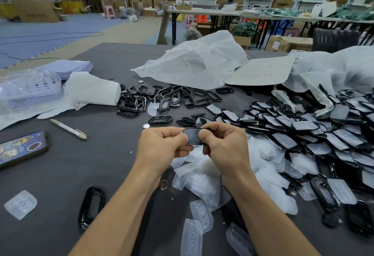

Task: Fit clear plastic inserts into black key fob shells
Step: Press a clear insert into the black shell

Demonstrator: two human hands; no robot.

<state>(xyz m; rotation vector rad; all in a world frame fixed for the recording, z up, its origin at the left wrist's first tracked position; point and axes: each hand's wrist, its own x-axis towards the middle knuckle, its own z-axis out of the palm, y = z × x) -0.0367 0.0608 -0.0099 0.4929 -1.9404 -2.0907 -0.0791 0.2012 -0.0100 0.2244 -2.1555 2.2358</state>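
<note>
A black key fob shell (193, 136) is held above the grey table between both hands. My left hand (162, 144) grips its left end with curled fingers, and my right hand (223, 144) grips its right end, thumb on the face. A pale insert seems to sit in the shell's face. Loose clear plastic inserts (202, 176) lie heaped under my wrists. Empty black shells (159, 98) are scattered beyond my hands. Shells with inserts fitted (315, 134) are piled at the right.
A single black shell (91, 208) and a clear insert (20, 204) lie at the near left. A pen (68, 128) and a phone (20, 148) sit further left. Plastic bags (194, 61) and a purple tray (26, 91) lie behind. Coin cells (163, 184) dot the table.
</note>
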